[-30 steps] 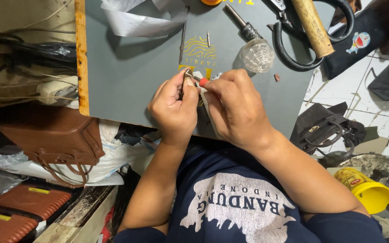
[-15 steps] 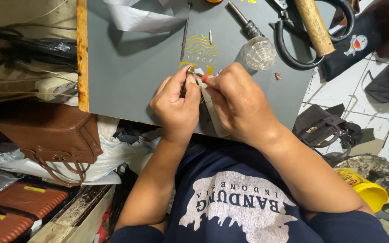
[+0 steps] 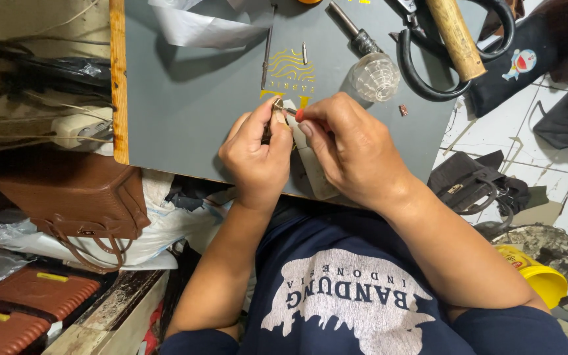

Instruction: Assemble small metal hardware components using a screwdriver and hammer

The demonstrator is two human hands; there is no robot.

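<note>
Left hand [image 3: 258, 158] pinches a small metal fitting [image 3: 277, 104] at frame centre, fingers curled shut. Right hand [image 3: 353, 151], thumb and forefinger closed, grips a thin tool [image 3: 288, 112] against it. Pale strap [image 3: 313, 172] lies beneath, on grey board [image 3: 179, 98]. Scissors [image 3: 428, 59] upper right.

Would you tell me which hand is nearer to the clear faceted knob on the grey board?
The right hand: the clear knob lies just beyond its knuckles. The left hand is farther away, on the other side.
</note>
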